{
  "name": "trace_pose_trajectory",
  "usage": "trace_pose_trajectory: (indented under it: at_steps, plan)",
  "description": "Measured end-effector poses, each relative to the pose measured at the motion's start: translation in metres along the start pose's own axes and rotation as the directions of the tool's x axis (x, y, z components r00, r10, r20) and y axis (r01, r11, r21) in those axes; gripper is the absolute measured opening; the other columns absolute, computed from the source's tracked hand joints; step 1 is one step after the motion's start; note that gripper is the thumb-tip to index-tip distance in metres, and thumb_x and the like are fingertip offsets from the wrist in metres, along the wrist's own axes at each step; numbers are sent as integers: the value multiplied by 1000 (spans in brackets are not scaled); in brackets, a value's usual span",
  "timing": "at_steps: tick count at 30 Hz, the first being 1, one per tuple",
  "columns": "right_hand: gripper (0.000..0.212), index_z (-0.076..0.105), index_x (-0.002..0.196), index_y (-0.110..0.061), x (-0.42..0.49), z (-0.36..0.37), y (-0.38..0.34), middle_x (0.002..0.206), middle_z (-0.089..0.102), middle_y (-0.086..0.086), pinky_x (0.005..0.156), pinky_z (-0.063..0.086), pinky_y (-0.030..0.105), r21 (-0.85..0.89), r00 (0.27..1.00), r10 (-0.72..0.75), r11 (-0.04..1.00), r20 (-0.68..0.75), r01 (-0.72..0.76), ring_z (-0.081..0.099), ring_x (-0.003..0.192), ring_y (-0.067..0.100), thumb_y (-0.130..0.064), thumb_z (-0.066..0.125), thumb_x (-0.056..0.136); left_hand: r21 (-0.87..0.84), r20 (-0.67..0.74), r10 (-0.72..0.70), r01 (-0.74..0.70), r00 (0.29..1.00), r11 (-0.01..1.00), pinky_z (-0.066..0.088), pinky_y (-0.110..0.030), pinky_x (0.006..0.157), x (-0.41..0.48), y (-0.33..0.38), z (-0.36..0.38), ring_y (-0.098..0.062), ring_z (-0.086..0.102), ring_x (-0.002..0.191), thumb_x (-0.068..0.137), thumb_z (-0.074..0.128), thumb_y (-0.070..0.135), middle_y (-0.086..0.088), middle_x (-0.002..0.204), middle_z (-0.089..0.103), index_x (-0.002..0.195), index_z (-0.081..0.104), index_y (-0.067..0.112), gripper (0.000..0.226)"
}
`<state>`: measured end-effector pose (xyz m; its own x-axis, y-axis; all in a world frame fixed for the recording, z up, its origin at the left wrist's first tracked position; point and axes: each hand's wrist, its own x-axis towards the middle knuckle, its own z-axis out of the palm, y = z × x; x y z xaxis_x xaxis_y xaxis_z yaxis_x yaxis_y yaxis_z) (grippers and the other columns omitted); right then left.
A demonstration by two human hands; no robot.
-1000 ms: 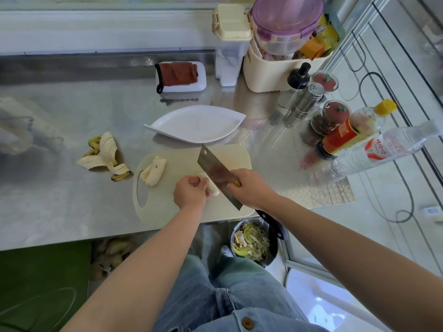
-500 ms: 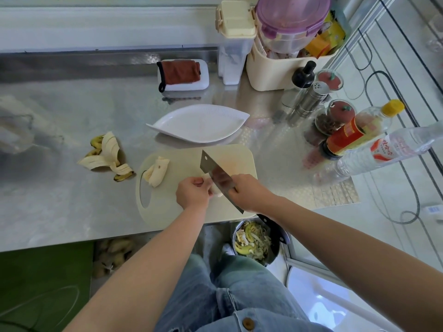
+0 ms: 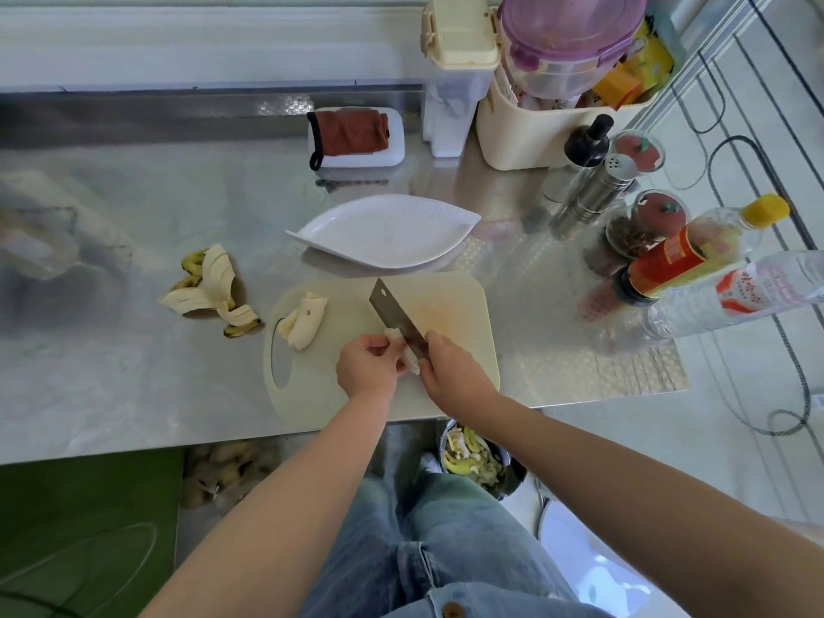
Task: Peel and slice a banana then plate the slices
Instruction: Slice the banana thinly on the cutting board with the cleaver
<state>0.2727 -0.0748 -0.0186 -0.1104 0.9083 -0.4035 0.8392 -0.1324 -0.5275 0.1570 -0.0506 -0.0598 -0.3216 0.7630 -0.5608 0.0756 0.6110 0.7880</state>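
On the cream cutting board [image 3: 463, 305] my left hand [image 3: 368, 365] holds a short peeled banana piece [image 3: 408, 356], mostly hidden by my fingers. My right hand [image 3: 450, 365] grips the handle of a cleaver [image 3: 394, 314], whose blade stands edge-down against that piece. A few cut banana pieces [image 3: 303, 321] lie at the board's left end. The white leaf-shaped plate [image 3: 383, 231] sits just behind the board with nothing on it. The banana peel [image 3: 209, 289] lies on the steel counter to the left.
Spice jars, a shaker [image 3: 593, 191] and bottles [image 3: 695, 247] crowd the counter's right side. A cream bin [image 3: 548, 127] and a white dish with a red cloth [image 3: 352, 136] stand at the back. A scrap bucket [image 3: 477, 457] is below the counter's front edge.
The cleaver has come down from a raised tilt to stand upright against the banana piece. Both hands stay in place on the board.
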Motion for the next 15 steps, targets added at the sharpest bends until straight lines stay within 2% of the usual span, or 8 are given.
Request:
trace_pose_trajectory:
  at_steps: [4, 6, 9, 11, 13, 15]
  plan:
    - [10, 37, 101, -10, 0, -4, 4, 90, 45, 7, 60, 36, 36, -37, 1000, 19, 999, -18, -19, 51, 72, 33, -20, 39, 98, 45, 6, 3, -4, 1000, 999, 60, -44, 71, 2, 2, 0, -27, 70, 73, 74, 81, 17, -5, 77, 69, 69, 63, 20, 19]
    - [8, 37, 98, -12, 3, -6, 6, 89, 47, 9, 61, 37, 36, -9, 1000, 12, 1000, -12, -13, 50, 71, 32, -19, 41, 96, 46, 8, -4, 4, 1000, 999, 60, -44, 70, 2, 4, 1, -28, 70, 74, 74, 81, 15, -5, 78, 68, 69, 61, 19, 20]
    - [11, 36, 88, -14, 5, -13, 6, 85, 48, 7, 62, 34, 34, 64, 999, -15, 998, -35, 18, 47, 71, 27, -17, 44, 93, 52, 18, -27, 26, 999, 998, 61, -43, 68, 2, 6, 0, -27, 70, 75, 74, 81, 15, -7, 81, 69, 74, 63, 15, 18]
    - [13, 38, 84, -12, 5, -22, 7, 80, 49, 6, 61, 33, 33, 145, 994, -30, 988, -106, 46, 46, 70, 25, -15, 48, 92, 63, 21, -30, 29, 999, 998, 60, -44, 68, 5, 4, 0, -27, 71, 73, 72, 83, 20, -7, 80, 71, 75, 65, 13, 19]
    - [15, 41, 79, -11, 4, -33, 10, 74, 49, 5, 58, 34, 34, 234, 984, -13, 971, -176, 55, 46, 66, 22, -13, 50, 91, 122, 16, -20, 18, 1000, 992, 60, -43, 71, 7, 3, 0, -25, 71, 72, 69, 84, 29, -1, 78, 72, 74, 67, 17, 21]
    - [22, 42, 71, -11, 3, -44, 16, 65, 44, 0, 53, 32, 26, 314, 981, 43, 949, -188, 18, 41, 59, 15, -15, 51, 92, 211, 6, 15, -16, 1000, 977, 58, -40, 75, 4, 5, -1, -22, 70, 72, 72, 81, 35, 3, 79, 72, 76, 66, 20, 22]
